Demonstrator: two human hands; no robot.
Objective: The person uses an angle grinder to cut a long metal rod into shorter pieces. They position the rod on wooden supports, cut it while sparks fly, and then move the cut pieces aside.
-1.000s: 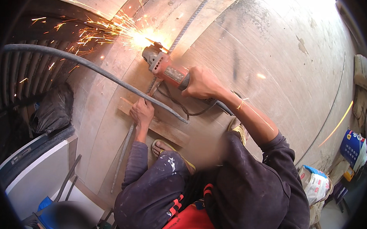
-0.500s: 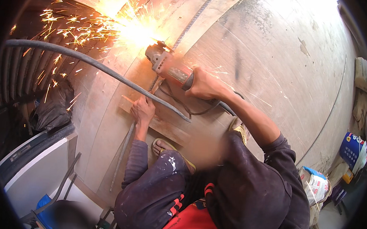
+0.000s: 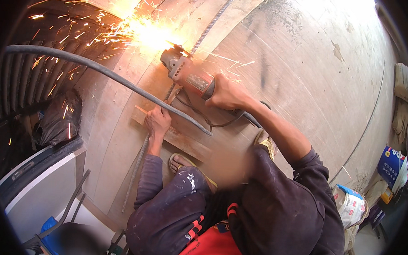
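Observation:
My right hand (image 3: 228,93) is wrapped round the rear of an orange-red angle grinder (image 3: 193,76), which points up and left. Its disc is at a ribbed steel bar (image 3: 214,25), and bright sparks (image 3: 151,31) fly off to the upper left; the glare hides the exact contact. The bar runs from the far edge, passes behind the grinder's head and comes down beside my left foot. Lower along it, my left hand (image 3: 158,122) is closed round the bar over a wooden board (image 3: 189,144) on the floor. The grinder's cord (image 3: 252,119) trails behind my right wrist.
A thick grey bar or hose (image 3: 102,68) arcs across the left, above my left hand. Dark ribbed slats (image 3: 31,79) and a dark crumpled bag (image 3: 61,121) are in the sparks' path. A blue tub (image 3: 392,167) and white sack (image 3: 347,204) stand right. My sandalled feet (image 3: 182,163) are near the board.
Both hands stay almost where they were, with the grinder tilted the same way. The spark spray has changed shape, with its bright core slightly smaller.

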